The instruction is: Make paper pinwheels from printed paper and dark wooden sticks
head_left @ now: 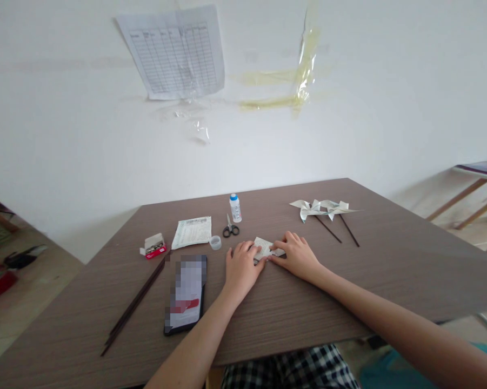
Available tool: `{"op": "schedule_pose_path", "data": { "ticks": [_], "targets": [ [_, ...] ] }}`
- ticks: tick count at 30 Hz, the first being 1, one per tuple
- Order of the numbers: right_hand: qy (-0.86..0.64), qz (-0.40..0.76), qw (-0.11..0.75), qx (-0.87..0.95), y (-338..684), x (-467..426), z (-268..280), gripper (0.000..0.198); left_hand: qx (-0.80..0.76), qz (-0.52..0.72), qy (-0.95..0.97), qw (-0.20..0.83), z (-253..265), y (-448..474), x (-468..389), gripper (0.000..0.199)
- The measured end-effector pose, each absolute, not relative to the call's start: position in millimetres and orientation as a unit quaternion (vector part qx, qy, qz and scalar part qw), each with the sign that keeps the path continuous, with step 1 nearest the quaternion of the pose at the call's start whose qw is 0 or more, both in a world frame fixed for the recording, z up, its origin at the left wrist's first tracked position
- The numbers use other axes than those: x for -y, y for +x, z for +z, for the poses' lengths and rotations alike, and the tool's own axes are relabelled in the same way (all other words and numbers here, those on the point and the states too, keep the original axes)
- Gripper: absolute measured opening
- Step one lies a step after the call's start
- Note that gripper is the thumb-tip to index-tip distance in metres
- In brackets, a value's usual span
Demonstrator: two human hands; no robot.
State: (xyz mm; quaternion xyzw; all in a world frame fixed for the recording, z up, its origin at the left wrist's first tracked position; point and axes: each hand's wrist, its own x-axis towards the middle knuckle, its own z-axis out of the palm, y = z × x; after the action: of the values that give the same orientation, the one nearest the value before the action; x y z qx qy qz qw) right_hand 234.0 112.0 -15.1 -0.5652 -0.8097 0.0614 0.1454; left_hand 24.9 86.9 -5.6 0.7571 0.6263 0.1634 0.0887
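A small folded piece of printed paper (pixel 262 245) lies on the brown table (pixel 381 281) between my hands, partly covered by the fingers. My left hand (pixel 243 266) grips its left side, thumb and fingertips pressed against it. On the other side, my right hand (pixel 298 255) pinches the right part of the paper, its thumb close to the left thumb. Just beyond the hands are black-handled scissors (pixel 231 229), a glue bottle with a blue cap (pixel 235 208) and a clear round ring or cap (pixel 215 242).
Two paper pinwheels on dark sticks (pixel 336 210) lie at the back right. To the left are stacked printed paper sheets (pixel 192 232), a small red-and-white box (pixel 154 246) of small items, several dark sticks (pixel 135 301) and a phone (pixel 186 294). A wall stands behind.
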Motion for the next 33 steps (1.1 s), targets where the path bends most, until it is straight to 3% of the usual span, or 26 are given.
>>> {"op": "schedule_pose_path", "data": {
  "ticks": [22, 33],
  "targets": [
    [-0.588, 0.158, 0.12, 0.784, 282.0, -144.4, -12.6, 0.027, -0.586, 0.16, 0.771, 0.191, -1.7, -24.1, -100.3, 0.047],
    [-0.558, 0.198, 0.116, 0.798, 296.5, -155.1, -15.7, 0.038, -0.559, 0.116, 0.792, 0.214, 1.5, -39.0, -105.3, 0.059]
  ]
}}
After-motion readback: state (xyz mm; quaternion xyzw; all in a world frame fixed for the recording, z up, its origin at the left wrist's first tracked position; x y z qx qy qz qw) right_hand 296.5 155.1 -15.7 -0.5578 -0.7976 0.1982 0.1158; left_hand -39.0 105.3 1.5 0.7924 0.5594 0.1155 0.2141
